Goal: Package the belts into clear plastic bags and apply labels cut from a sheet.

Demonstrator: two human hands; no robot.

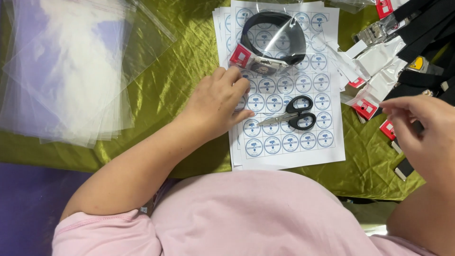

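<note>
Left hand (219, 102), fingers curled, presses on white paper sheet of round blue stickers (284, 90), apparently peeling one; small black-handled scissors (293, 114) lie at its 3 o'clock. Right hand (422, 128) hovers loosely pinched, holding nothing visible.

light: bright, even, overhead | glare: clear bags (66, 71), green satin cloth (189, 57) | shadows: soft | focus: sharp

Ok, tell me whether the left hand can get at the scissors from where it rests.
Probably yes. The left hand rests on the sticker sheet, and the black-handled scissors lie on the same sheet just beside its fingertips, with nothing between them.
</note>
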